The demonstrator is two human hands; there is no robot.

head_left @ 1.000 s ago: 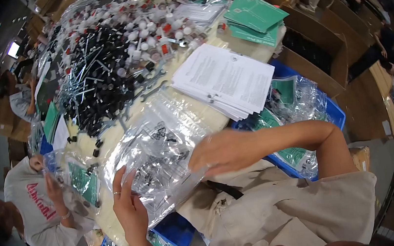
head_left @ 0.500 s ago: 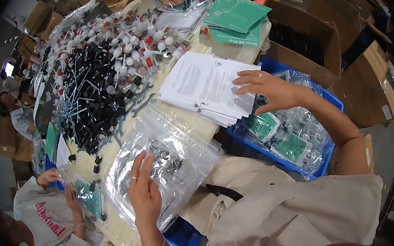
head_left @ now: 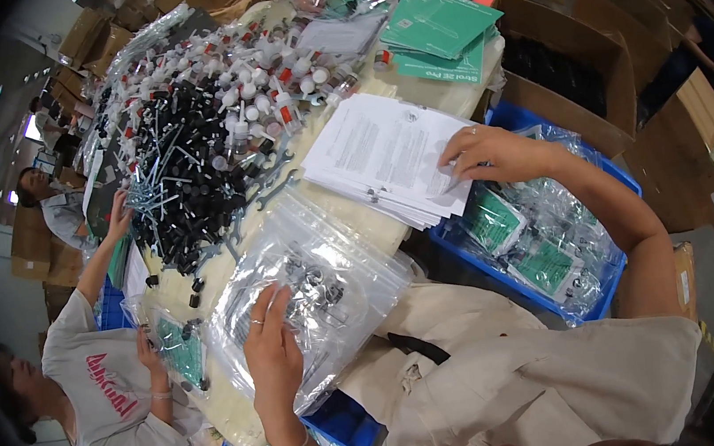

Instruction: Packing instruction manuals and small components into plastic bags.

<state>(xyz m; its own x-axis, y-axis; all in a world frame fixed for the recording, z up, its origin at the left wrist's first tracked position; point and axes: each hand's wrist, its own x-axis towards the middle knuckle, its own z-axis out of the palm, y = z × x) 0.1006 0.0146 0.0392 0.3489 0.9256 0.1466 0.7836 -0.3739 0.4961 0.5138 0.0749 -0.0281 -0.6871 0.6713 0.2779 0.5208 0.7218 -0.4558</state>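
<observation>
My right hand point(head_left: 498, 155) is at the right edge of a stack of printed white sheets point(head_left: 375, 149). Its fingers are bent and drawn together on the top sheet near the corner; the sheet is not visibly lifted. My left hand point(head_left: 272, 345), a ring on one finger, is open over a pile of clear zip bags point(head_left: 339, 256) at the table's near edge. Its fingers stretch forward against the plastic. Small metal parts point(head_left: 315, 282) show through the bags.
A heap of black caps point(head_left: 190, 172), bolts and white-topped bottles covers the far left, wrenches point(head_left: 276, 184) beside it. Green booklets point(head_left: 440, 25) lie far right. A blue crate point(head_left: 608, 304) of bagged green cards stands right. A co-worker point(head_left: 117, 377) works at left.
My right hand has drawn its spread fingers in onto the top sheet. My left hand stays over the bags. The co-worker at left has reached an arm toward the heap.
</observation>
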